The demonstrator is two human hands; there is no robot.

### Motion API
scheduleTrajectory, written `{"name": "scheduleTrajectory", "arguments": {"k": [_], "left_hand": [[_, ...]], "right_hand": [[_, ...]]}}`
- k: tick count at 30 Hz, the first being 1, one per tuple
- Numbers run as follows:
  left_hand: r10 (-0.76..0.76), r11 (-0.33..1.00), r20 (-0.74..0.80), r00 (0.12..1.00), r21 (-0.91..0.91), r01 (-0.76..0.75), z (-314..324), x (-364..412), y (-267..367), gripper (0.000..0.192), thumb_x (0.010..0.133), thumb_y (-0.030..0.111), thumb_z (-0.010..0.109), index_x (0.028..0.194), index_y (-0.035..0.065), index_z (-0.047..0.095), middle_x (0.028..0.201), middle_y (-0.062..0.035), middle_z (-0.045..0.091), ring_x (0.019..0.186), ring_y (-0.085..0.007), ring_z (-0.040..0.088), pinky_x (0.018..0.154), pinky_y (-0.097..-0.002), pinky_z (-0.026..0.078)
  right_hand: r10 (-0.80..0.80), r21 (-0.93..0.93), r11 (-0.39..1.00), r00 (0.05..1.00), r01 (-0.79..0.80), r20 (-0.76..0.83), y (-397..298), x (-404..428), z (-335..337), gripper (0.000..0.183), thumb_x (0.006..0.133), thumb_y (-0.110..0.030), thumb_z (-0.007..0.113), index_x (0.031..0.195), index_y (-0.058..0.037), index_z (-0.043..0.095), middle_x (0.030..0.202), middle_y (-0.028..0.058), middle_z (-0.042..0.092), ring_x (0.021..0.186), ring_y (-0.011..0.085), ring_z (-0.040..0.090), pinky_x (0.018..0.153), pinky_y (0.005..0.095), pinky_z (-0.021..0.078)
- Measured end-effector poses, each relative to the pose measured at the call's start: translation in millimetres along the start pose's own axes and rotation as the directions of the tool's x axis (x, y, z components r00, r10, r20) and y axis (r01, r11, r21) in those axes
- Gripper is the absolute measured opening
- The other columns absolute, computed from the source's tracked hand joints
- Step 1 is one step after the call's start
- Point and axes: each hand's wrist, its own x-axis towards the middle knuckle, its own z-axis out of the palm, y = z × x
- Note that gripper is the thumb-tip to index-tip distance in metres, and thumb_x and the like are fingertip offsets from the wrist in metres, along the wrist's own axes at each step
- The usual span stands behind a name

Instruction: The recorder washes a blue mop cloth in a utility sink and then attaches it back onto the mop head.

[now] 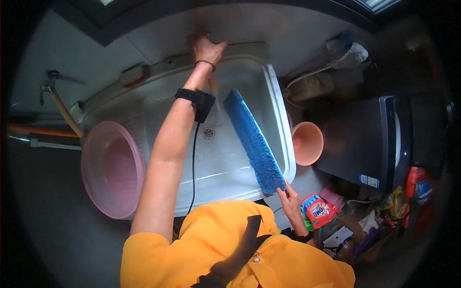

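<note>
My left hand reaches over the far rim of a pale utility sink, against the wall, by what looks like a small metal tap. Its fingers are blurred, so their grip is unclear. A short tan hose shows beside the wrist, pointing down into the basin. A long blue fluffy mop pad slants across the right part of the sink. My right hand pinches its near end between thumb and fingers at the near right corner. The drain lies between my left forearm and the pad.
A pink plastic basin tilts at the sink's left. Another tap with a tan hose is on the left wall. Right of the sink are an orange bucket, a dark appliance, a red OMO detergent bag and assorted clutter.
</note>
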Motion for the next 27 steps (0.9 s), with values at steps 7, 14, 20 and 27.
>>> {"name": "scheduleTrajectory", "arguments": {"k": [7,14,20,27], "left_hand": [[0.225,0.938,0.001,0.974,-0.270,-0.217,-25,-3,-29,0.066,0.056,0.019,0.065,0.113,0.0009,0.038,0.099,-0.0191,0.053,0.099,-0.0332,0.049,0.083,-0.0367,0.041],[0.307,0.912,0.201,0.930,-0.343,-0.227,-43,11,-43,0.058,0.060,0.019,0.065,0.110,0.0007,0.042,0.107,-0.0186,0.052,0.100,-0.0311,0.051,0.082,-0.0342,0.042],[0.214,0.956,0.182,0.960,-0.240,-0.168,-64,-35,-34,0.062,0.066,0.033,0.069,0.110,-0.0034,0.044,0.104,-0.0195,0.054,0.096,-0.0278,0.054,0.080,-0.0339,0.043],[-0.046,0.757,0.632,0.773,-0.483,0.440,-80,-146,-29,0.036,0.085,0.031,0.049,0.104,0.0012,0.049,0.091,-0.0083,0.059,0.077,-0.0154,0.059,0.060,-0.0243,0.045]], "right_hand": [[0.158,0.475,0.846,0.965,-0.241,0.208,10,-1,-5,0.030,0.086,-0.029,0.048,0.065,-0.0087,0.043,0.048,-0.0007,0.041,0.031,0.0053,0.031,0.028,0.0203,0.0217],[0.158,0.581,0.746,0.934,-0.326,0.321,8,-5,-8,0.037,0.086,-0.041,0.043,0.067,-0.0095,0.042,0.048,0.0011,0.041,0.032,0.0060,0.033,0.030,0.0188,0.0256],[0.074,0.627,0.726,0.939,-0.282,0.336,3,-7,-15,0.040,0.086,-0.045,0.041,0.068,-0.0090,0.044,0.048,0.0012,0.042,0.032,0.0057,0.033,0.030,0.0186,0.0261],[0.039,0.662,0.675,0.912,-0.325,0.408,-14,-2,-26,0.041,0.087,-0.045,0.039,0.069,-0.0079,0.042,0.048,0.0003,0.039,0.032,0.0052,0.031,0.029,0.0186,0.0262]]}}
